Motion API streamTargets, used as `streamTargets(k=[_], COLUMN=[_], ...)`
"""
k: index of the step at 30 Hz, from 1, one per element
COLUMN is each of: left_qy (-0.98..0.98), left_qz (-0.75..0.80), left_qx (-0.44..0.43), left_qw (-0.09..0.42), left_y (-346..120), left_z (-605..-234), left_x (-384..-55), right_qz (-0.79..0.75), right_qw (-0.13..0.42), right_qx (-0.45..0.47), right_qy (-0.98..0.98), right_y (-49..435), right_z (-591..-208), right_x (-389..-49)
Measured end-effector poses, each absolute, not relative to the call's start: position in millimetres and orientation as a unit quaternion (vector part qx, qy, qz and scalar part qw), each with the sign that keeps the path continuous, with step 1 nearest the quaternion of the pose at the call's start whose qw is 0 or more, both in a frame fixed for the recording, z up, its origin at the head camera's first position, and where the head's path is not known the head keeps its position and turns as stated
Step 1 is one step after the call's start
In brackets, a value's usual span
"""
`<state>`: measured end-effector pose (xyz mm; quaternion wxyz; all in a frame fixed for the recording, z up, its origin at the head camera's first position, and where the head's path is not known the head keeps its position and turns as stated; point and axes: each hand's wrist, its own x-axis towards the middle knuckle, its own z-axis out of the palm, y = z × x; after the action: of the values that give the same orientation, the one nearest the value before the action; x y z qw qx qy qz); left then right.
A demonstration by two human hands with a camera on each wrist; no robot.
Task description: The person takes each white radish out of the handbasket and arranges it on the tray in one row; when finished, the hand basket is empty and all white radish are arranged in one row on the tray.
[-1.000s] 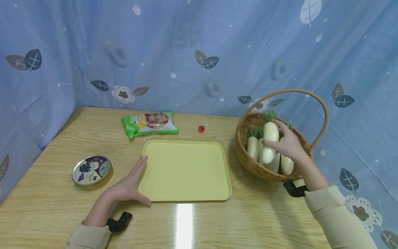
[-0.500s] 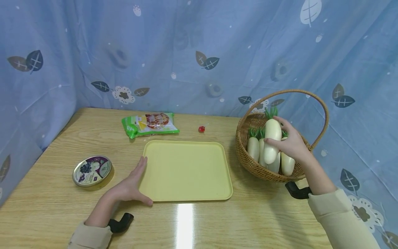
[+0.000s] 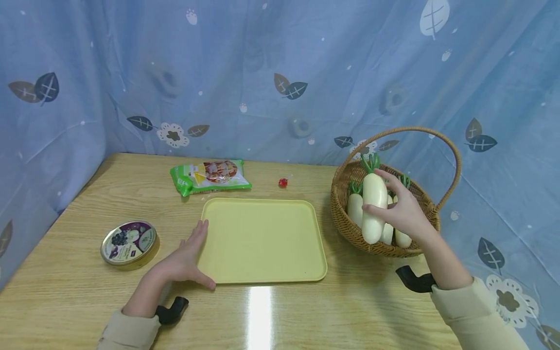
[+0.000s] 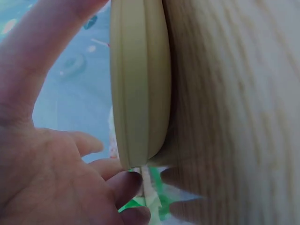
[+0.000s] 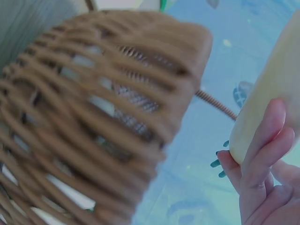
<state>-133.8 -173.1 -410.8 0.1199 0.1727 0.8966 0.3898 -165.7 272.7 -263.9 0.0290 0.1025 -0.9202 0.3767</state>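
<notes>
- Right hand (image 3: 404, 210) grips a smooth, oblong white radish with green stalks (image 3: 374, 206); thumb across its near face, fingers round the far side. Probably a side grip because it's thick and slick; leaves the stalks uncrushed.
- Radish sits between right thumb and fingers, stalks pointing away, held up over the near rim of a round brown wicker basket (image 3: 380, 248). Right wrist view shows a gap from rim, likely so it doesn't snag.
- Under the right fingers: more white radishes (image 3: 356, 209), lying in the basket, stalks toward its back.
- Left hand (image 3: 183, 262) has fingers extended, gripping nothing, set against the left edge of a pale yellow rectangular tray (image 3: 262, 243), thumb at near corner. Looks like bracing it against sliding.
- Left of left fingers: round gold-sided tin with purple fruit lid (image 3: 130, 243), apart. Beyond fingertips: green-and-white plastic food bag (image 3: 214, 175).
- Small red object (image 3: 283, 183) farther off, too small to identify.
</notes>
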Motion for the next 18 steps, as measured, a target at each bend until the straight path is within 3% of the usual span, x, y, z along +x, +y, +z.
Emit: streamTargets(k=[18], left_qy=[0.89], left_qz=[0.402], left_qx=[0.166], left_qw=[0.138], left_y=[-173], left_z=[-410], left_x=[-135], right_qz=[0.427], right_qw=[-0.015], right_qx=[0.147], right_qy=[-0.892], right_y=[233], right_z=[-275], right_x=[-154])
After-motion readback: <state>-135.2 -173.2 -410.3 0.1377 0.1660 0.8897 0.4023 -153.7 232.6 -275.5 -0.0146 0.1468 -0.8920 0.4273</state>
